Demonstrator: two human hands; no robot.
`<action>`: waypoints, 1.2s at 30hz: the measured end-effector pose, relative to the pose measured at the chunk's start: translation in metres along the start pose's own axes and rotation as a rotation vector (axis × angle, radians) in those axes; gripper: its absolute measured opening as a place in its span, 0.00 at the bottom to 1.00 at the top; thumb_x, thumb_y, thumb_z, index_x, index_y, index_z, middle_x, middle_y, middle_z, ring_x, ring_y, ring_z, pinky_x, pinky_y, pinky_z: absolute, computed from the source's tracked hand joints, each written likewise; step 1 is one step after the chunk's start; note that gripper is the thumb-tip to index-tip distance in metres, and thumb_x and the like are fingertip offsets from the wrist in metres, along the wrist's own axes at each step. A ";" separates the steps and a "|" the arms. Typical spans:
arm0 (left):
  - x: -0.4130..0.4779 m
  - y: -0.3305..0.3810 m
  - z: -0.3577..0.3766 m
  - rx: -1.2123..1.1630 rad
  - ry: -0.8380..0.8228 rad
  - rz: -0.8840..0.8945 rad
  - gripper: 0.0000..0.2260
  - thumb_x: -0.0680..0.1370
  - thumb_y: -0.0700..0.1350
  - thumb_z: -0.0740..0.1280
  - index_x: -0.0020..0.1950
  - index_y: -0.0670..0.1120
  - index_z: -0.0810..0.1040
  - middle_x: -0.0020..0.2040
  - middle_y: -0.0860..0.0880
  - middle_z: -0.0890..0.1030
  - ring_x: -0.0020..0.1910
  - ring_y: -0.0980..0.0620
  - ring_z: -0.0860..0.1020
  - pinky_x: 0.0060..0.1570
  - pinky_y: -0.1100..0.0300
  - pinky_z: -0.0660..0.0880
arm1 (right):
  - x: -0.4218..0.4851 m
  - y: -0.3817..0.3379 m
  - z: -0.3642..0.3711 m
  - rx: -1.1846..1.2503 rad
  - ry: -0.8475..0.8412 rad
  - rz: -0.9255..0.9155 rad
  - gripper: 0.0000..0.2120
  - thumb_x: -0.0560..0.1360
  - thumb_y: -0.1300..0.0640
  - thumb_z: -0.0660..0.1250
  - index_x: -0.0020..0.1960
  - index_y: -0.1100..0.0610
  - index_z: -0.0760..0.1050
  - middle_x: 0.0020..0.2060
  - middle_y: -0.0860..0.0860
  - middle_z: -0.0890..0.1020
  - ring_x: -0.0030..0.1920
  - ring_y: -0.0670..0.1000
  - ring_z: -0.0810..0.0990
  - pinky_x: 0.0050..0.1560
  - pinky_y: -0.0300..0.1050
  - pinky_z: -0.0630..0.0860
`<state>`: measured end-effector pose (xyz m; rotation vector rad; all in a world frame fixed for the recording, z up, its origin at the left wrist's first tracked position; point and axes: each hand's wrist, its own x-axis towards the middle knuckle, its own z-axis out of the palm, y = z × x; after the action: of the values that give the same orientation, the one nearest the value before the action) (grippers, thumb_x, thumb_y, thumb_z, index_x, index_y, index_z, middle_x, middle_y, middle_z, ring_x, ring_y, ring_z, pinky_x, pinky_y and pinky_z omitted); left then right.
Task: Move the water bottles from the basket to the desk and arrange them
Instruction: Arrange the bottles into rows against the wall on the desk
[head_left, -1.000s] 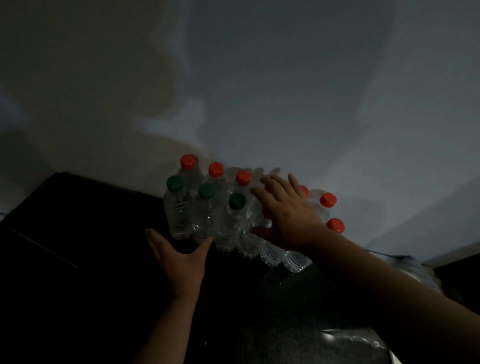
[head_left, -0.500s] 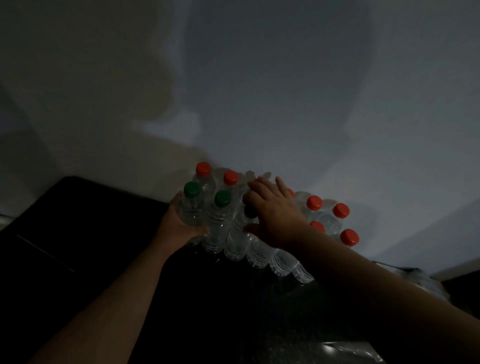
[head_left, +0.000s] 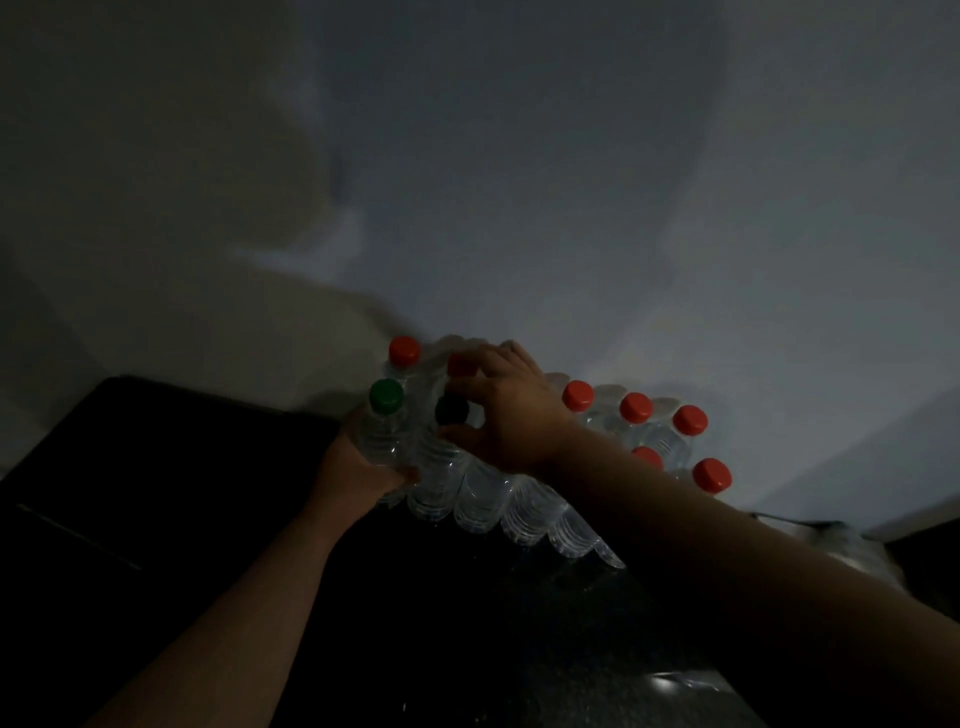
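Though the light is very dim, a pale wall (head_left: 571, 156) fills most of the view, with broad soft shadows across it. Below it lies the dark desk (head_left: 156, 467), its surface nearly black, with a faint pale line on the left part. At the right edge a heap of something pale and crinkled (head_left: 852, 545) sits low beside the desk; what it is cannot be told.

Against the wall, at the back of the desk, stand the water bottles (head_left: 524, 509), clear and ribbed, packed tight in rows and touching one another. Most carry red caps (head_left: 578, 395); two at the near left end carry green ones. No label or writing can be read on any of them.

Both forearms reach in from below and cover part of the group. The left hand (head_left: 353, 462) wraps around the body of the end bottle (head_left: 382, 441), the one with the green cap (head_left: 386, 396), its grip closed on that bottle at the left end of the front row. The right hand (head_left: 514, 415) lies over the tops of the middle bottles, its fingers (head_left: 467, 387) curled about the second green cap (head_left: 451, 409), which looks almost black in the shade; whether that grip is truly closed on it cannot be told
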<state>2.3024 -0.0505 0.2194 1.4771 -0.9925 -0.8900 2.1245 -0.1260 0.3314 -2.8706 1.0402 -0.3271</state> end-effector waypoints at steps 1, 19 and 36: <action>0.000 0.001 0.002 0.013 -0.022 0.018 0.29 0.59 0.30 0.80 0.58 0.40 0.77 0.50 0.51 0.83 0.48 0.64 0.81 0.44 0.73 0.74 | -0.001 -0.001 0.000 0.018 0.012 0.004 0.21 0.69 0.40 0.69 0.57 0.50 0.80 0.63 0.54 0.75 0.64 0.58 0.71 0.66 0.61 0.66; -0.027 0.145 0.100 1.179 -0.568 0.586 0.52 0.64 0.77 0.62 0.78 0.55 0.43 0.80 0.50 0.43 0.78 0.49 0.42 0.75 0.46 0.41 | -0.161 0.113 -0.055 0.008 -0.081 0.393 0.41 0.71 0.30 0.63 0.77 0.48 0.57 0.76 0.54 0.59 0.75 0.55 0.58 0.73 0.49 0.55; -0.017 0.144 0.120 1.397 -0.598 0.523 0.52 0.65 0.77 0.60 0.78 0.55 0.40 0.80 0.47 0.41 0.78 0.45 0.39 0.75 0.42 0.38 | -0.162 0.112 -0.046 0.108 -0.075 0.431 0.45 0.68 0.27 0.63 0.77 0.46 0.53 0.78 0.51 0.51 0.77 0.58 0.52 0.75 0.57 0.59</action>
<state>2.1697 -0.0865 0.3470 1.8469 -2.6259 -0.1216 1.9231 -0.1080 0.3328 -2.4552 1.5276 -0.2322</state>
